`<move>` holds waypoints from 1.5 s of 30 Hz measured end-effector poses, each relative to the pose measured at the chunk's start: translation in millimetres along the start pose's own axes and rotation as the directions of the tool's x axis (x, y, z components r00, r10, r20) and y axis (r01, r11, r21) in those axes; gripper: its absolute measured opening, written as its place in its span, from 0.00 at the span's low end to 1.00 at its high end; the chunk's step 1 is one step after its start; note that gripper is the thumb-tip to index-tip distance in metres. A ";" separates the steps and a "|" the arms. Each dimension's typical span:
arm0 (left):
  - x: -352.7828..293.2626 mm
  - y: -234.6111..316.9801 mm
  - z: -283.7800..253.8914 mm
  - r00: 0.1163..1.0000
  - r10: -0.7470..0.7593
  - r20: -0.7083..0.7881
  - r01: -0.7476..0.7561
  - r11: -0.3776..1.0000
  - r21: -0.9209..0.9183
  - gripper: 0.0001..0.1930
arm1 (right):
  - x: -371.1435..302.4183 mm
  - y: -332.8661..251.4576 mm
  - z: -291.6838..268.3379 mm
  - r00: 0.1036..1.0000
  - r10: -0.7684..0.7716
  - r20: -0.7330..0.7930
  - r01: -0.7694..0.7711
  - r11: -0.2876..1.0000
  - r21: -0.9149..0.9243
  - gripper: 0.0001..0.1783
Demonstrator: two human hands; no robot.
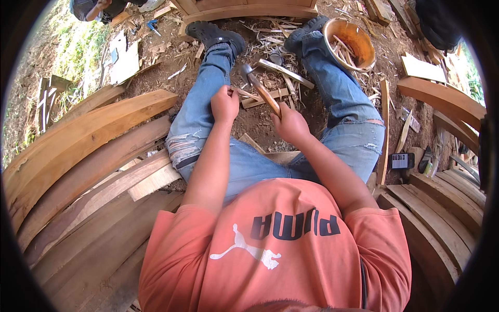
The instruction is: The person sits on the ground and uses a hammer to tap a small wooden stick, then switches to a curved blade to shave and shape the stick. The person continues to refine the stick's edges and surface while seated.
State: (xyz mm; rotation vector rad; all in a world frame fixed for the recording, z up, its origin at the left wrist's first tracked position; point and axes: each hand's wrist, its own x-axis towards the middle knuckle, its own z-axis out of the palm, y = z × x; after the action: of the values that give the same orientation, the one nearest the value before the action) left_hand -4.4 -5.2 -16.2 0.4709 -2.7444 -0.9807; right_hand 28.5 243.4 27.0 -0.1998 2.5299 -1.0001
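Observation:
My right hand (291, 125) is wrapped round the wooden handle of a hammer (266, 97), whose metal head points up and away to the left. Beside it, my left hand (225, 105) is closed in a pinch over my left leg. From its fingertips a thin wooden strip (248, 95) sticks out toward the hammer handle. Its end near the fingers is partly hidden. Below the hands, short wooden pieces (278, 94) lie on the dirt between my legs. A pale wooden batten (286, 73) rests just beyond the hammer head.
An orange-brown bucket (349, 44) holding wood sticks stands by my right foot. Long planks (99, 130) line my left, and more boards (442, 203) lie at right near a phone (402, 161). Shavings litter the ground. Another person's hand (103, 4) shows at far left.

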 end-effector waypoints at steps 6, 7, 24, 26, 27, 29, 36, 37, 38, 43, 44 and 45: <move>3.9 9.5 0.6 0.999 0.049 -0.003 -0.049 0.999 -0.016 0.10 | 7.4 30.9 34.0 0.989 0.122 0.087 -0.116 0.991 -0.073 0.17; 3.5 8.7 0.0 0.999 0.047 0.008 -0.047 0.998 -0.037 0.10 | 8.5 34.6 36.7 0.970 0.188 0.156 -0.169 0.977 -0.129 0.17; 3.6 0.9 0.7 0.999 0.041 -0.024 -0.041 0.999 -0.026 0.10 | 6.8 27.4 25.7 0.988 0.107 0.110 -0.094 0.988 -0.121 0.17; 5.5 2.6 -0.5 1.000 0.008 0.019 -0.007 0.999 -0.035 0.10 | 13.5 49.4 40.4 0.977 0.175 0.123 -0.152 0.973 -0.171 0.19; 5.3 3.9 0.2 1.000 0.025 0.009 -0.024 0.998 -0.055 0.09 | 15.5 58.8 44.8 0.969 0.209 0.128 -0.182 0.964 -0.194 0.19; 3.5 0.1 -1.0 1.000 0.020 -0.004 -0.020 0.999 -0.029 0.09 | 16.9 57.4 36.7 0.964 0.209 0.162 -0.182 0.969 -0.164 0.19; 0.9 17.5 -3.2 0.998 0.033 0.049 -0.034 0.999 0.010 0.10 | 21.3 64.5 31.8 0.961 0.217 0.173 -0.205 0.975 -0.085 0.22; 0.4 15.6 -2.6 0.995 0.054 0.085 -0.055 0.998 0.011 0.10 | 21.6 63.2 31.2 0.960 0.220 0.175 -0.208 0.974 -0.084 0.22; -0.1 13.7 -2.1 0.990 0.074 0.120 -0.076 0.997 0.011 0.11 | 22.0 61.5 31.0 0.958 0.223 0.178 -0.212 0.974 -0.082 0.23; -2.8 12.6 0.3 0.981 0.092 0.170 -0.078 0.993 -0.084 0.10 | 22.4 62.4 31.7 0.959 0.218 0.179 -0.208 0.975 -0.075 0.23; -2.5 10.9 -1.1 0.982 0.084 0.171 -0.069 0.993 -0.093 0.09 | 21.9 62.1 31.4 0.959 0.216 0.181 -0.207 0.976 -0.072 0.23; -2.3 9.1 -2.6 0.982 0.077 0.171 -0.060 0.993 -0.102 0.09 | 21.5 61.6 31.2 0.960 0.214 0.182 -0.205 0.976 -0.069 0.23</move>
State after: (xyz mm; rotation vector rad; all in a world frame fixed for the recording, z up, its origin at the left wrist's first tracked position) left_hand -3.6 0.8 -8.6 0.2848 -2.8268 -1.1838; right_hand 23.3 263.1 -42.4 -0.0366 2.3469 -0.7967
